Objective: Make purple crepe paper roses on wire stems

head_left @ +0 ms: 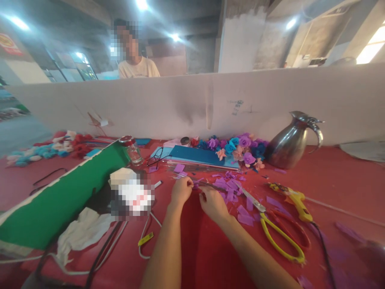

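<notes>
The paper scraps (246,217) are purple, the table (207,251) red. The scissors (261,207) have one yellow handle and one red; the glue gun (297,200) is yellow. The flowers (231,146) mix purple, blue and pale pink.

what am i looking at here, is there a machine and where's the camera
There is no machine: these are a person's bare left hand and right hand. The one picture comes from a camera worn on that person's head, looking forward and down. On the red table lie purple scraps, scissors and a yellow glue gun; farther back are a glass jar, flowers and a metal jug. A small purple piece shows between the hands; which hand grips it, I cannot tell.
</notes>
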The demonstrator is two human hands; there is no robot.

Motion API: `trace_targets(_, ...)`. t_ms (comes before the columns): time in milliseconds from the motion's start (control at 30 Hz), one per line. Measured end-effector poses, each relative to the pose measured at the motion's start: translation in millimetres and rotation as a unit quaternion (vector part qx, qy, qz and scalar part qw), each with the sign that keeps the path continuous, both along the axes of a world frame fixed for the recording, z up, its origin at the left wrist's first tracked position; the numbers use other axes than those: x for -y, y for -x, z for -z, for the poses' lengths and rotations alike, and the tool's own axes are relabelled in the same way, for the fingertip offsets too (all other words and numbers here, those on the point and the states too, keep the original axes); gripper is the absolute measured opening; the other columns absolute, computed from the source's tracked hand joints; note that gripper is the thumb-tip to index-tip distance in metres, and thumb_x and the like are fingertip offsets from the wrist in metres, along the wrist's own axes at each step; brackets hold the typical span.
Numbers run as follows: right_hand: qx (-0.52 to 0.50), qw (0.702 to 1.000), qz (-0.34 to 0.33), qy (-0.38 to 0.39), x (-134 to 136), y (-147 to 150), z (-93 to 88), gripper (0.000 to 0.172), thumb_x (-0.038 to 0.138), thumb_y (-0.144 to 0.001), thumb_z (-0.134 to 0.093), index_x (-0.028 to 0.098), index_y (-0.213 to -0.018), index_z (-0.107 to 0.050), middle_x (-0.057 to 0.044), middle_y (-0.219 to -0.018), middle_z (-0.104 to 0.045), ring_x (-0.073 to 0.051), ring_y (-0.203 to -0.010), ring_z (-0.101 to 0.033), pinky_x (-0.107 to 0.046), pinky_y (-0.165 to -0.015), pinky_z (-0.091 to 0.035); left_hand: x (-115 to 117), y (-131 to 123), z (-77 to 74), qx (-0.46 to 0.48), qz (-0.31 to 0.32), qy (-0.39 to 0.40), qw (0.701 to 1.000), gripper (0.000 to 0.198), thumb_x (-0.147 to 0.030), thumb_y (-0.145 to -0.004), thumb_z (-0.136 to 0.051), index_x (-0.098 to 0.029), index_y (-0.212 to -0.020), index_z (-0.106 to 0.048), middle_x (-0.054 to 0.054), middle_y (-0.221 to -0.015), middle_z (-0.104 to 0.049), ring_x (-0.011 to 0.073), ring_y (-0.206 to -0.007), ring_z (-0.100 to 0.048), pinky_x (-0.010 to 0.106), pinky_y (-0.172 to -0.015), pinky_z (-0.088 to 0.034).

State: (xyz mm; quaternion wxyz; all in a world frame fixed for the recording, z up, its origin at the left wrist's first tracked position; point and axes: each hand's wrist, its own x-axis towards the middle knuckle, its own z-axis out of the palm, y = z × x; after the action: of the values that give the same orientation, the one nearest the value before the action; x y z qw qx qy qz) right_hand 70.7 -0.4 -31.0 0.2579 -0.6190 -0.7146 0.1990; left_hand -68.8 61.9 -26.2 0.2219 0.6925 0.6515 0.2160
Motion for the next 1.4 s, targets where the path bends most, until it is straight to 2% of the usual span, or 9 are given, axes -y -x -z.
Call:
trace_targets(100, -0.019, 0.999, 0.031, -0.034, -4.1, 3.9, 8.7, 0.036, 0.010, -0.082, -0.045, 0.017, -0.113, -0.061, -0.010, -0.107, -0.066, -0.019, -0.093, -0.063, -0.025, -0.080, -0.047, -1.2, 1.1, 2.0, 0.004, 0.001, -0.001, 1.000, 0.011, -0.010, -0.073, -0.057, -0.019, -0.073, -0.064, 0.003, -0.078, -0.068, 0.0151, -0.077, -0.060, 0.024, -0.070, -0.041)
trace_targets(200, -0.016, 0.998, 0.031, -0.058, -3.1, 4.8, 14.1, 0.040, 0.008, -0.080, -0.045, 0.016, -0.117, -0.058, -0.010, -0.105, -0.065, -0.018, -0.089, -0.063, -0.024, -0.076, -0.047, -0.7, 1.1, 2.4, 0.006, -0.003, -0.001, 1.000, 0.012, -0.010, -0.073, -0.057, -0.019, -0.073, -0.064, 0.003, -0.079, -0.068, 0.0157, -0.078, -0.060, 0.025, -0.071, -0.041)
trace_targets(367, 0.007, 0.998, 0.007, -0.063, -4.7, 3.6, 17.7, 0.034, 0.008, -0.082, -0.043, 0.017, -0.106, -0.064, -0.010, -0.100, -0.064, -0.019, -0.092, -0.062, -0.025, -0.079, -0.047, 0.6, 0.0, 2.2, 0.016, -0.004, -0.005, 1.000, 0.012, -0.010, -0.073, -0.057, -0.020, -0.073, -0.063, 0.003, -0.077, -0.067, 0.0159, -0.076, -0.059, 0.025, -0.071, -0.040)
trace_targets(567, 0.004, 0.997, 0.010, -0.074, -7.6, 3.6, 23.3, 0.040, 0.008, -0.081, -0.044, 0.016, -0.118, -0.058, -0.011, -0.106, -0.062, -0.020, -0.096, -0.062, -0.026, -0.081, -0.047, -1.8, 0.2, 4.5, 0.018, -0.001, -0.004, 1.000, 0.010, -0.010, -0.075, -0.056, -0.018, -0.075, -0.063, 0.004, -0.078, -0.067, 0.0157, -0.076, -0.059, 0.025, -0.071, -0.040)
trace_targets(700, 0.002, 0.997, 0.009, -0.072, -7.0, 3.3, 22.2, 0.037, 0.007, -0.081, -0.043, 0.016, -0.113, -0.061, -0.011, -0.106, -0.062, -0.019, -0.094, -0.062, -0.025, -0.080, -0.048, -1.6, 0.4, 3.1, 0.019, 0.001, -0.004, 1.000, 0.011, -0.010, -0.076, -0.056, -0.018, -0.075, -0.063, 0.004, -0.079, -0.067, 0.0159, -0.077, -0.059, 0.025, -0.071, -0.040)
trace_targets(800, -0.015, 0.997, 0.021, -0.070, -6.5, 2.7, 19.0, 0.040, 0.007, -0.081, -0.044, 0.016, -0.117, -0.059, -0.011, -0.110, -0.062, -0.019, -0.094, -0.063, -0.025, -0.081, -0.048, -1.7, 0.4, 3.1, 0.022, 0.000, -0.003, 1.000, 0.011, -0.009, -0.075, -0.056, -0.018, -0.075, -0.063, 0.004, -0.079, -0.067, 0.0160, -0.078, -0.059, 0.025, -0.072, -0.041)
trace_targets(1067, 0.003, 0.998, -0.001, -0.067, -6.1, 2.7, 17.2, 0.043, 0.008, -0.082, -0.043, 0.019, -0.120, -0.059, -0.011, -0.110, -0.061, -0.018, -0.099, -0.062, -0.025, -0.085, -0.048, -0.7, 3.0, 3.1, 0.027, 0.004, -0.016, 1.000, 0.015, -0.008, -0.076, -0.055, -0.018, -0.076, -0.066, 0.004, -0.078, -0.068, 0.0164, -0.077, -0.060, 0.026, -0.071, -0.042)
trace_targets(1233, 0.011, 0.998, 0.000, -0.065, -7.5, 3.1, 19.4, 0.045, 0.006, -0.080, -0.043, 0.019, -0.120, -0.059, -0.011, -0.111, -0.061, -0.019, -0.100, -0.061, -0.026, -0.085, -0.048, 1.5, 1.2, -1.3, 0.036, 0.030, -0.043, 0.998, 0.017, -0.010, -0.070, -0.065, -0.019, -0.083, -0.070, 0.004, -0.088, -0.070, 0.0165, -0.084, -0.061, 0.026, -0.077, -0.043)
trace_targets(1400, 0.005, 0.998, 0.003, -0.066, -8.1, 2.5, 20.9, 0.044, 0.006, -0.080, -0.044, 0.018, -0.119, -0.060, -0.011, -0.111, -0.061, -0.019, -0.100, -0.061, -0.026, -0.086, -0.047, 3.8, -1.7, -4.9, 0.007, 0.030, -0.055, 0.998, 0.016, -0.017, -0.078, -0.057, -0.019, -0.077, -0.073, 0.005, -0.083, -0.072, 0.0158, -0.079, -0.061, 0.025, -0.075, -0.042)
